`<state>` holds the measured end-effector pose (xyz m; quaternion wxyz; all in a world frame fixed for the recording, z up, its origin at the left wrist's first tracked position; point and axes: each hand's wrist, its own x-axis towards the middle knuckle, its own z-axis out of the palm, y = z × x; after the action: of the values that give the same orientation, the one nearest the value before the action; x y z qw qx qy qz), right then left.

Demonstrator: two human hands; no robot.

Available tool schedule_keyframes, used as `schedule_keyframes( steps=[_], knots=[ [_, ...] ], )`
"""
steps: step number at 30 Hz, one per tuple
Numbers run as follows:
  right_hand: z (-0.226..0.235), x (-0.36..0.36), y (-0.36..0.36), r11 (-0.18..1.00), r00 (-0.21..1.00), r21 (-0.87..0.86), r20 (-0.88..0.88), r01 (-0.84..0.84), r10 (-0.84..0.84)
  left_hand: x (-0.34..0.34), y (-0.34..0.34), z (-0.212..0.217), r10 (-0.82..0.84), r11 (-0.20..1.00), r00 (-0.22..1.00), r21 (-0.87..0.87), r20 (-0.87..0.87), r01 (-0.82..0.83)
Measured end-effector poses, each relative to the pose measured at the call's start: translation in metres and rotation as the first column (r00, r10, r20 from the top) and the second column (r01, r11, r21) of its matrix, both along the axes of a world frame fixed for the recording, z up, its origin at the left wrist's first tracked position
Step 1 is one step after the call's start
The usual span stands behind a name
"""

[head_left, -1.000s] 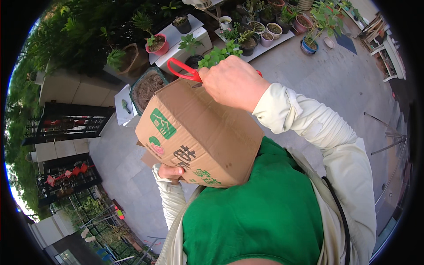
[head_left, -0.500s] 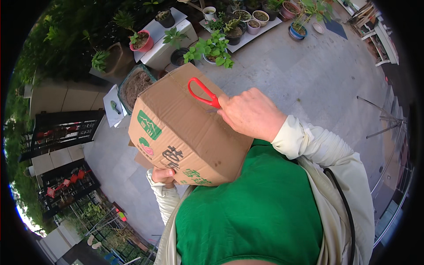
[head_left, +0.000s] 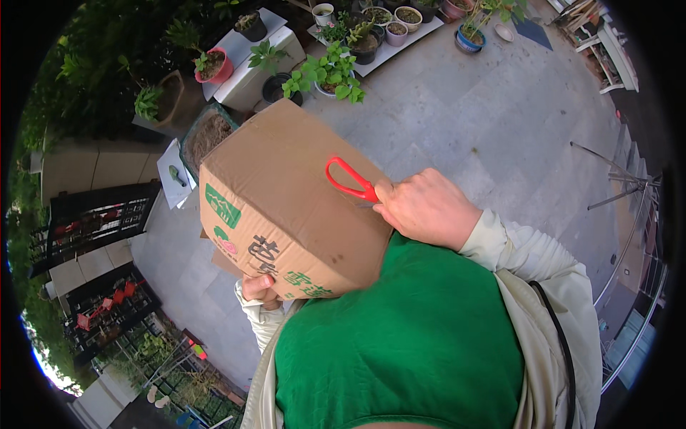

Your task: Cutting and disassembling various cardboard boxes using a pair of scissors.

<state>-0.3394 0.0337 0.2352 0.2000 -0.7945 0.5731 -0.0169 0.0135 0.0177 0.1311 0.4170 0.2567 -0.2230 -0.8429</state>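
Got a cardboard box tilted up against the green top, so left of and slightly below the right hand. Pinching red-handled scissors there with thumb and fingers closed up, with a red loop poking out over the plain brown face, toward upper left. Can't make out any blades tbh, maybe hidden under the fist. Can't tell about actual contact between loop and cardboard either. Now check the long axis of the box: running diagonally from upper left down to lower right, roughly in line with the loop. Nearest to the plain face with the right hand, right by the edge. Gripping the printed side down low with the left hand, thumb outside, fingers mostly out of sight.
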Motion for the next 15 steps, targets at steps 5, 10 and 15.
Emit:
schedule_keyframes(
  steps=[5,10,15],
  knots=[
    [-0.003,-0.007,0.009,0.999,0.999,-0.019,0.016,-0.03,0.03,0.001,0.008,-0.001,0.03,0.999,0.999,0.013,-0.019,-0.03],
    [-0.002,-0.014,0.018,1.0,0.998,0.019,-0.065,-0.021,0.022,-0.003,0.016,-0.002,0.077,0.997,0.996,0.032,-0.034,-0.076],
    [-0.002,-0.027,0.018,0.996,0.998,-0.06,-0.036,-0.061,0.059,-0.003,0.021,-0.011,0.152,0.988,0.988,-0.005,-0.024,-0.152]
  ],
)
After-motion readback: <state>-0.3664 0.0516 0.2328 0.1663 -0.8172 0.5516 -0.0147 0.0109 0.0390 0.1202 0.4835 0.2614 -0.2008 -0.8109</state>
